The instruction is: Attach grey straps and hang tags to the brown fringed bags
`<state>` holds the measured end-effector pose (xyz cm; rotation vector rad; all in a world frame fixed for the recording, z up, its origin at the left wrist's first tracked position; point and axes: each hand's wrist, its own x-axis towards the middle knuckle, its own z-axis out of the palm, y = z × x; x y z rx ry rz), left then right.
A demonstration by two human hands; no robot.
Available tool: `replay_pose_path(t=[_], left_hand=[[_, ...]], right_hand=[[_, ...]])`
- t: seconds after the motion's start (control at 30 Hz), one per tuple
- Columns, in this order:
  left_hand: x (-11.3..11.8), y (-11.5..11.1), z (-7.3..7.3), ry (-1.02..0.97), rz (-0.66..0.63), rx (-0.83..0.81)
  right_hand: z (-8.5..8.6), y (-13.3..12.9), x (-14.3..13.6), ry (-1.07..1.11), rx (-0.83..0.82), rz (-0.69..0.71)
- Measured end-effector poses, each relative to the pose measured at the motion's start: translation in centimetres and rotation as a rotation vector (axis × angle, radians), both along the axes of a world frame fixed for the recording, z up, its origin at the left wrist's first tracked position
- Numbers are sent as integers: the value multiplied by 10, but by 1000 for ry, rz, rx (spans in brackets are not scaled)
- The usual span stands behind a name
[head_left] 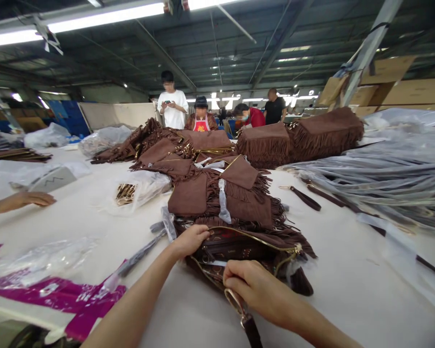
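An unzipped brown fringed bag [239, 244] lies in front of me, its dark lining and gold zipper showing. My left hand [193, 240] pinches the bag's upper left edge by the zipper. Over the opening, my right hand [248, 285] is closed on the bag's near edge, its fingertips partly hidden. From under that hand hangs a brown strap [252, 332] with a metal clasp. Brown fringed pouches [188, 195] lie just behind the bag, with a plastic-wrapped strip [224, 202] across them.
Stacked fringed bags [264, 140] stand farther back. Plastic-wrapped straps [377, 174] cover the right side; a loose wrist strap [305, 197] lies nearer. At left are a bag of metal clasps [126, 193], purple-printed plastic [58, 295] and another person's hand [34, 198]. People are beyond the table.
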<state>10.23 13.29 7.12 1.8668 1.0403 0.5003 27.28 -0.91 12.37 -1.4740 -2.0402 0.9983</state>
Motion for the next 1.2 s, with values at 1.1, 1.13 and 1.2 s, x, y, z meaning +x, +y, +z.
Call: replay_pose_path(t=[1.1, 1.13, 1.2], left_hand=[[-1, 6, -15, -184, 156, -260], [-2, 6, -15, -183, 161, -247], [-2, 6, -16, -179, 170, -221]], right_hand=[[-65, 48, -33, 533, -300, -298], [-63, 50, -35, 550, -298, -312], [-61, 54, -38, 576, -283, -333]])
